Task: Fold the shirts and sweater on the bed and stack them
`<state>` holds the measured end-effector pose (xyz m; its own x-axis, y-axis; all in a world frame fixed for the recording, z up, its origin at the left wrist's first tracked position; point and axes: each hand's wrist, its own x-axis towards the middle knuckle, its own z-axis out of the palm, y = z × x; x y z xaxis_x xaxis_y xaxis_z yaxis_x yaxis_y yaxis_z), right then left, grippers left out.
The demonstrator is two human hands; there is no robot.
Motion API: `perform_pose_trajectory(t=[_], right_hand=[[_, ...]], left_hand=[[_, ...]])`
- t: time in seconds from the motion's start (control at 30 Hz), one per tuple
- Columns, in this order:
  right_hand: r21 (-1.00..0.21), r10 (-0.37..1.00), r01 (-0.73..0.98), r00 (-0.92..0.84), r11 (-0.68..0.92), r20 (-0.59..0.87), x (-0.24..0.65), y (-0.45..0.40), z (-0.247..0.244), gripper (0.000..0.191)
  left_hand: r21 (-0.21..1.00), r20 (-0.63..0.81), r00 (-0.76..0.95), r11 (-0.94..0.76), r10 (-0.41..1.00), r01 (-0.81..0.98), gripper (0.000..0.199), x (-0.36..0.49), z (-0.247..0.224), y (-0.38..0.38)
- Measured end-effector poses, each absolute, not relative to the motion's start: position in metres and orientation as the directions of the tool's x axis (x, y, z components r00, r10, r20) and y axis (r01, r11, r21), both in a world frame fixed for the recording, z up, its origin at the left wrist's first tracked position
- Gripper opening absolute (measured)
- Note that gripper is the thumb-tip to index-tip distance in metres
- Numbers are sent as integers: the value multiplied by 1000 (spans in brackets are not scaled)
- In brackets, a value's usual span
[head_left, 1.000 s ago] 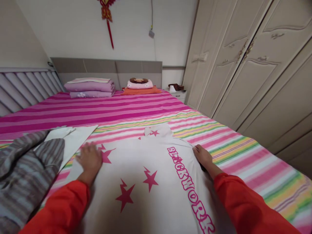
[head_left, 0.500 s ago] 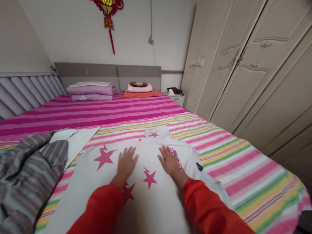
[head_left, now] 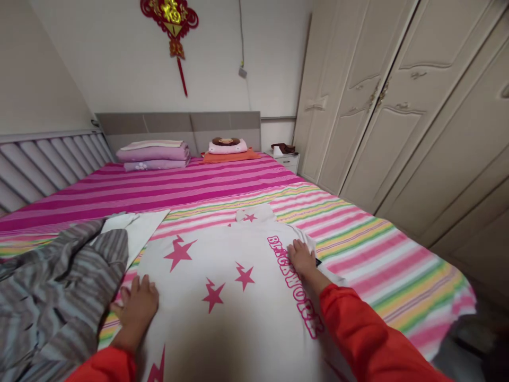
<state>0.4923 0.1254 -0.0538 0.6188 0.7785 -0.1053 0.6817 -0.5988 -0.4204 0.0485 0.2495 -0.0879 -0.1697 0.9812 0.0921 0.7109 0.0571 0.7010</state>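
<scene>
**2 hands on a flat shirt marked BLACKWORK**

The shirt [head_left: 246, 313] lay spread on the bed [head_left: 397, 254] in the lower centre of the frame. The left hand [head_left: 137, 305] rested at its left edge, fingers a little apart and loosely bent, with no fold visibly pinched. The right hand [head_left: 301, 257] lay palm down near the upper right edge, fingers close together but not closed on anything.

The step looked like smoothing. Done well, it called for light, flat palms, stroking from the middle outward so the creases ran off at the sides. The right edge, rumpled beyond the right hand, seemed to need most care; the left edge was best kept clear of the grey garment [head_left: 59, 302] at lower left.

Pink outlined capitals reading BLACKWORK ran down the shirt's right side, among pink stars. A dark label [head_left: 318, 261] showed beside the right hand, too small to read. At upper left, the red hanging [head_left: 172, 32] carried 1 gold character, 福.
</scene>
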Motion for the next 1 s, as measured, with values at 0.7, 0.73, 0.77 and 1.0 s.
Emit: perform_pose_trajectory(t=[0.7, 0.73, 0.77, 1.0], right_hand=[[-195, 830, 827, 551, -527, 91, 508, -9, -91, 54], [-209, 814, 812, 572, -545, 100, 511, -14, -92, 55], [-229, 799, 796, 592, -560, 102, 514, -19, -93, 55], [-386, 733, 754, 638, -531, 236, 442, -40, -96, 55]], left_hand=[[213, 207, 21, -66, 978, 975, 57, 15, -104, 143], [236, 191, -14, -32, 982, 971, 58, 3, -101, 136], [256, 176, -48, 1, 983, 967, 59, -6, -98, 129], [264, 420, -97, -19, 902, 964, 56, 46, -102, 71]])
